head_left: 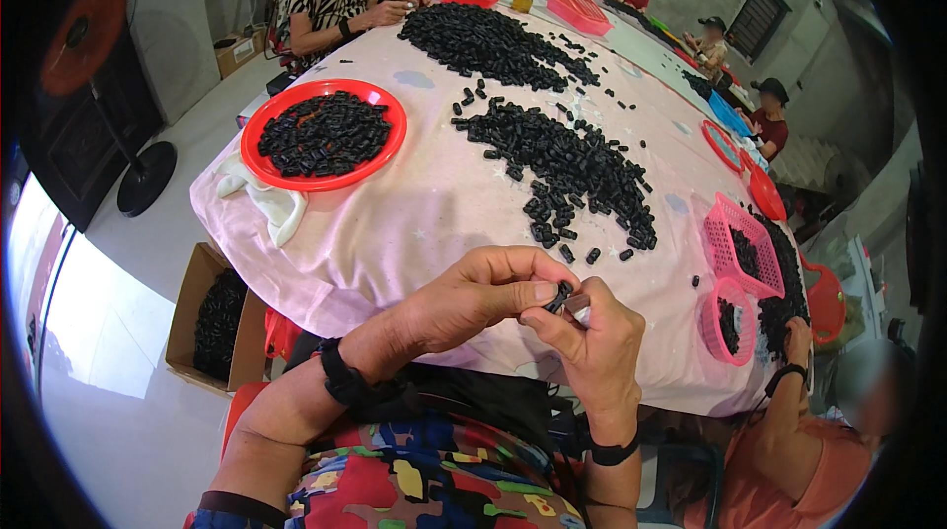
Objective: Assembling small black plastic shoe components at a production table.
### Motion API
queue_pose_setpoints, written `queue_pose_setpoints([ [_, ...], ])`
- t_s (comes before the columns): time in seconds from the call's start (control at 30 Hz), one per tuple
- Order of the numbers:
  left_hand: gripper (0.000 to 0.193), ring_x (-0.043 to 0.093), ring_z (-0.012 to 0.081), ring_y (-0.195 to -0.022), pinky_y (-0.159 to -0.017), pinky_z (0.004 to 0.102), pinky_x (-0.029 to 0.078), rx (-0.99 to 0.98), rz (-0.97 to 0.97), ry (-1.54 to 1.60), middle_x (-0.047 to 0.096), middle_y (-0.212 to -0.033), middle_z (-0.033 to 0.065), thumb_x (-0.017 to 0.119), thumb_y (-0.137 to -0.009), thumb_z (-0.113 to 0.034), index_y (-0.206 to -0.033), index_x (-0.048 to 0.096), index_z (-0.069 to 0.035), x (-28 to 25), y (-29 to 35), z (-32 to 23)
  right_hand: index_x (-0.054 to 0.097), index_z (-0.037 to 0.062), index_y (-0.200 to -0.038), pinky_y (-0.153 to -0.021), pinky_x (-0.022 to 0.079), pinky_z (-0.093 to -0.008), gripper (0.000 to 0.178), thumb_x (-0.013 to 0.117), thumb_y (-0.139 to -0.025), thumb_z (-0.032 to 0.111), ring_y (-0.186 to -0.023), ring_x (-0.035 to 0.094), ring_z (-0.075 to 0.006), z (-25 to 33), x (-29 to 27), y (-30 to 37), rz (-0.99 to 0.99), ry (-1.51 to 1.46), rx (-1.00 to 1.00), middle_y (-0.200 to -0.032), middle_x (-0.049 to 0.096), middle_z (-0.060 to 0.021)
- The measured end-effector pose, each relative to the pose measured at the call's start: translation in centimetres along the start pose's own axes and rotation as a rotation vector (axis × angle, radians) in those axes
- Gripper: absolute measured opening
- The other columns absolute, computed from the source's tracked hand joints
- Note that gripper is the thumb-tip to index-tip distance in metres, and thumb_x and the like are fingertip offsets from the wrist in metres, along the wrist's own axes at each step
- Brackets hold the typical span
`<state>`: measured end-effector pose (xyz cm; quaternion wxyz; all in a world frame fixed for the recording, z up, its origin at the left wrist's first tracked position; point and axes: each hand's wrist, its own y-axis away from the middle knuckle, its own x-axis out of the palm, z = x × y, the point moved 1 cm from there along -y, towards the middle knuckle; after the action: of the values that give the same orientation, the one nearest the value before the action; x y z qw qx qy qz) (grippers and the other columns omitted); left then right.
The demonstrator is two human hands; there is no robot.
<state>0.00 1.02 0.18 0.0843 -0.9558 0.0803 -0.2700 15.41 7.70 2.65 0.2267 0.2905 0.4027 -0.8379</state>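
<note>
My left hand (498,290) pinches a small black cylindrical part (560,296) between thumb and fingers, just over the table's near edge. Close against it, my right hand (600,337) is closed on a small flat brown-and-silver tool (577,306), its end meeting the black part. Fingers hide much of both, so the tool's exact kind cannot be made out. Beyond my hands a loose pile of similar black parts (562,159) spreads over the pale pink tablecloth (395,233). A few single pieces lie at its near edge.
A red basin (402,139) of black parts sits at left over a white cloth (281,218). A larger pile (483,40) lies farther back. Pink baskets (712,243) stand at right beside a person's hand (797,340). A cardboard box (252,332) of parts is on the floor.
</note>
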Motion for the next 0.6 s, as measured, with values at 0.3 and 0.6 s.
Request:
queue_pose_setpoints([
  [0.3, 0.023, 0.057, 0.0095, -0.096, -0.087, 0.0244, 0.044, 0.004, -0.015, -0.006, 0.063, -0.104, 0.0049, 0.057, -0.093, -0.014, -0.111, 0.059, 0.0, -0.28, -0.1, 0.21, 0.056, -0.001, -0.077, -0.049, 0.046, -0.0286, 0.057, 0.072, -0.076, 0.053, -0.053, 0.062, -0.0194, -0.31, 0.04, 0.03, 0.041, 0.052, 0.01, -0.058, 0.058, -0.0108],
  [0.6, 0.022, 0.057, 0.0084, -0.095, -0.086, 0.0233, 0.044, 0.017, -0.011, 0.029, 0.063, -0.104, 0.0044, 0.057, -0.094, -0.015, -0.111, 0.059, 0.0, -0.26, -0.12, 0.48, 0.054, 0.0023, -0.071, -0.045, 0.045, -0.0318, 0.049, 0.075, -0.073, 0.047, -0.049, 0.06, -0.0257, -0.5, 0.18, -0.18, 0.034, -0.014, -0.039, -0.057, 0.058, -0.0112],
])
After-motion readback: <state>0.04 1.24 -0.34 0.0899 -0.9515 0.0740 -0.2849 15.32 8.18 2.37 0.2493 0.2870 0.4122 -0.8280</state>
